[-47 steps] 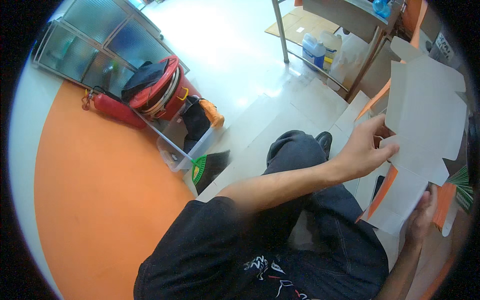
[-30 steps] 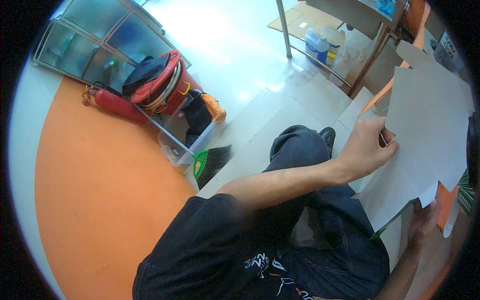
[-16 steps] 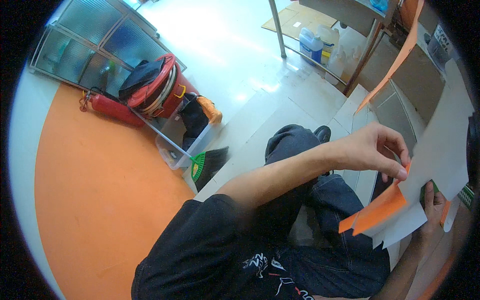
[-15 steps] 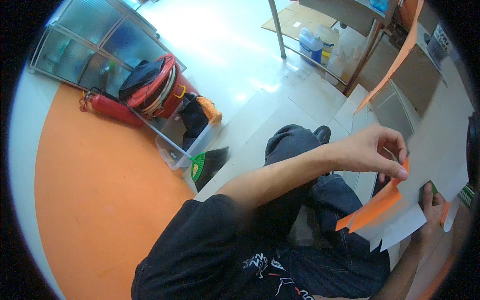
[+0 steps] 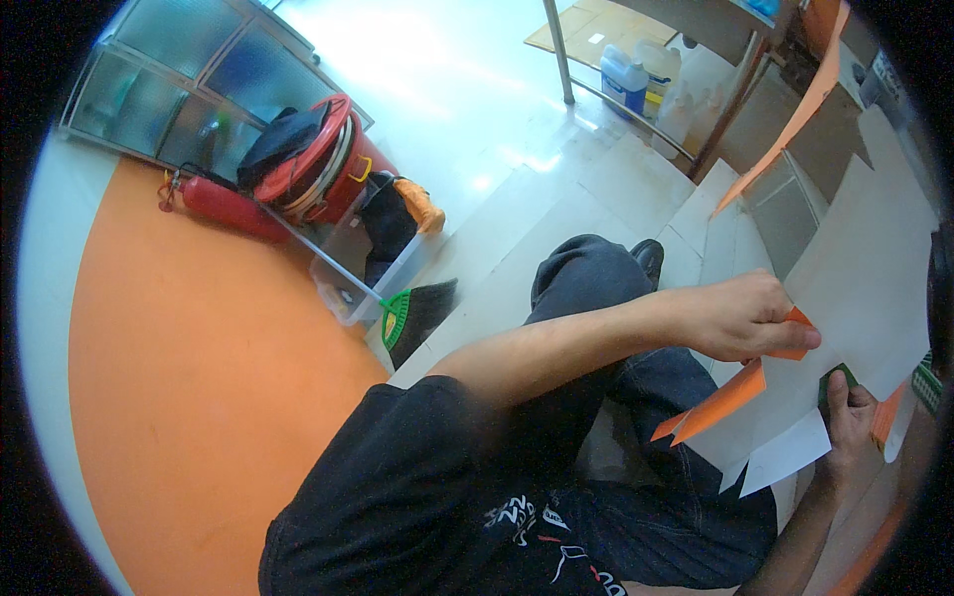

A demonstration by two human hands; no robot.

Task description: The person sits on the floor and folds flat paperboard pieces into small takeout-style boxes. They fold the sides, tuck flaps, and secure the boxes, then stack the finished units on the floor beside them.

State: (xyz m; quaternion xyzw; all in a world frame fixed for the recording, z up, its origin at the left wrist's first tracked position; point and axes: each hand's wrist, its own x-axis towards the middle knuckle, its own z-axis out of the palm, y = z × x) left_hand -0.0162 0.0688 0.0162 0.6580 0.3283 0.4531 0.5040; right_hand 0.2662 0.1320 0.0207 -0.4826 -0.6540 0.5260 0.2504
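A large white card sheet [image 5: 845,263] with cut flaps and orange on its other side stands at the right, over my lap. My left hand [image 5: 745,318] is closed on its folded orange edge, the thumb pressed on an orange flap. Below that hand, another orange strip [image 5: 717,402] is folded along the sheet's border. My right hand [image 5: 850,422] grips the sheet lower down, its thumb against a small dark green piece [image 5: 838,383]; its other fingers are mostly hidden. A white flap [image 5: 787,457] sticks out beside the right hand.
At the left are a red fire extinguisher [image 5: 231,207], a red lidded bucket [image 5: 333,189], a clear plastic bin [image 5: 343,293] and a green-headed broom [image 5: 397,323]. Jugs [image 5: 623,81] stand under a metal-legged table [image 5: 556,50]. An orange strip [image 5: 795,119] hangs at the upper right.
My left hand has turned knuckles-up and folded its fingers over the orange edge, where it pinched with its fingertips before. The sheet has shifted slightly left.
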